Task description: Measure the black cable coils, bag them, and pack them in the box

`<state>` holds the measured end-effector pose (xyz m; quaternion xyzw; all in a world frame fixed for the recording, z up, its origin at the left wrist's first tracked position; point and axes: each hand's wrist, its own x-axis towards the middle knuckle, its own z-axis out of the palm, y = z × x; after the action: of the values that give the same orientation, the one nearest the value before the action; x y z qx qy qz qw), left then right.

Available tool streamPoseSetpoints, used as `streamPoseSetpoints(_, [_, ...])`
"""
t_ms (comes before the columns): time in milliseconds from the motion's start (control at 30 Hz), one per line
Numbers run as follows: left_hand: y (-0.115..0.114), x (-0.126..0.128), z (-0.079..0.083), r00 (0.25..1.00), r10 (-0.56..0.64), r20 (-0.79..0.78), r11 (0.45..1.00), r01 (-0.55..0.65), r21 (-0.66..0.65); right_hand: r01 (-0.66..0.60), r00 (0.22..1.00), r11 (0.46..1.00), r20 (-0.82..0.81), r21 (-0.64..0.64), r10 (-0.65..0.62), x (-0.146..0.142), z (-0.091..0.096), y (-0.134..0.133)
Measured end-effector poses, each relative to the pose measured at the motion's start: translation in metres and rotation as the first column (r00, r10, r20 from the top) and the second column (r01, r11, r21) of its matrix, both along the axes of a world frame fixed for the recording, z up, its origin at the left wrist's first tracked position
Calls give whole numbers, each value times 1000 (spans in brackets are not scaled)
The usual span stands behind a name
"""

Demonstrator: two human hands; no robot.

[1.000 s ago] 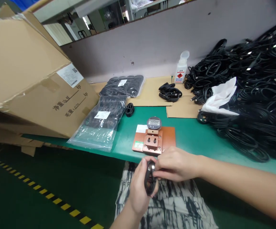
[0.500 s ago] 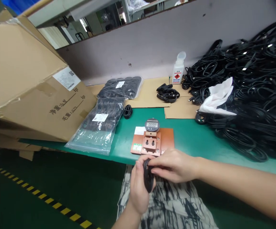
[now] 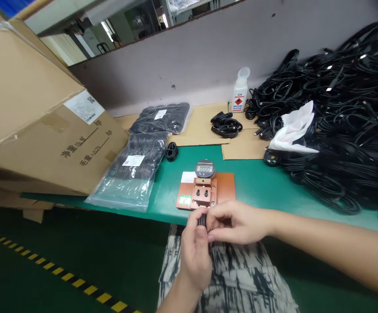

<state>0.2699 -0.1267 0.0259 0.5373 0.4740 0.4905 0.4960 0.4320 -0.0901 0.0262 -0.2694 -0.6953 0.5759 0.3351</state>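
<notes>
Both my hands meet just in front of the table's near edge, over my lap. My left hand [image 3: 195,252] is wrapped round a small coiled black cable [image 3: 202,220], of which only the top shows between my fingers. My right hand [image 3: 234,221] pinches the same coil from the right. Directly beyond my hands a copper-coloured fixture [image 3: 205,195] with a digital gauge [image 3: 205,168] sits on the green table [image 3: 260,182].
A big heap of black cables [image 3: 339,121] with a white cloth [image 3: 295,128] fills the right. Two bagged cable packs [image 3: 136,169] and a tilted cardboard box [image 3: 38,113] lie left. A solvent bottle [image 3: 240,91], a small cable bundle [image 3: 225,125] and a loose coil [image 3: 171,151] sit farther back.
My hands have closed more tightly round the coil and lifted it slightly toward the fixture; less of the cable shows. The view has shifted a little.
</notes>
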Motion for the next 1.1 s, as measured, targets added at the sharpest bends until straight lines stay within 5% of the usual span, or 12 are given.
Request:
streamPoseSetpoints(233, [-7,-15,-10,990,-34,-138,993,48,103,-18,997,946,-72,-325,-6,2,5,4])
streamPoseSetpoints(333, [-11,-16,-8,989,-60,-133,996,67,50,-46,995,922,-98,-384,9,3,4,4])
streamPoseSetpoints(600, [-17,-8,4,998,-8,68,990,17,-143,-105,991,912,-120,-397,62,4,6,4])
streamPoseSetpoints(767, [-14,-18,5,922,-113,371,946,214,-243,-141,984,939,-146,-315,98,4,6,6])
streamPoseSetpoints(900, [-9,-30,3,819,-133,558,877,359,-319,-61,996,969,-81,-238,43,4,7,6])
streamPoseSetpoints(1100, [-6,-37,-6,883,-176,436,732,413,-542,-54,998,990,19,-133,57,5,9,3])
